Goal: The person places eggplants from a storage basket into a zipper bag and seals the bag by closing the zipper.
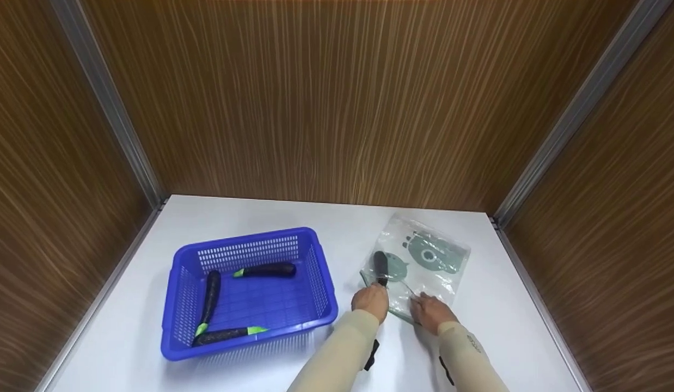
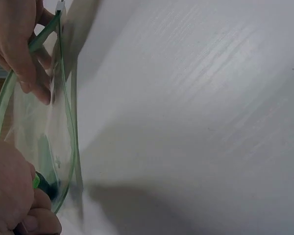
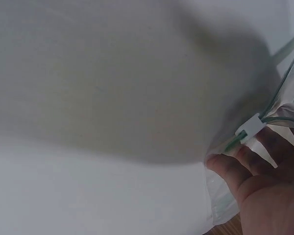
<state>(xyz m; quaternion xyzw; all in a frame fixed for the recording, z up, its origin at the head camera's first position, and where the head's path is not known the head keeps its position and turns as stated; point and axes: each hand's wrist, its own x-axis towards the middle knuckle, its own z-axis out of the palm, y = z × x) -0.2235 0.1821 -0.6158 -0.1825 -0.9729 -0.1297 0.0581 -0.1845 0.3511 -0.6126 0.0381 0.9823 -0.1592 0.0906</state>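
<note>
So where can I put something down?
On the white table: right of the plastic bag, and farther back between bag and blue basket. It's crowded at the bag's near edge, where the left hand and right hand work; eggplants line the basket's left and near sides.

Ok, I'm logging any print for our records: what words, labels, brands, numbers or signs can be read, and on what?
None can be read for certain.
Right sleeve: small dark lettering, too small and blurred to read.
Bag: green animal pictures; a faint mark in the left wrist view is too small to read.
</note>
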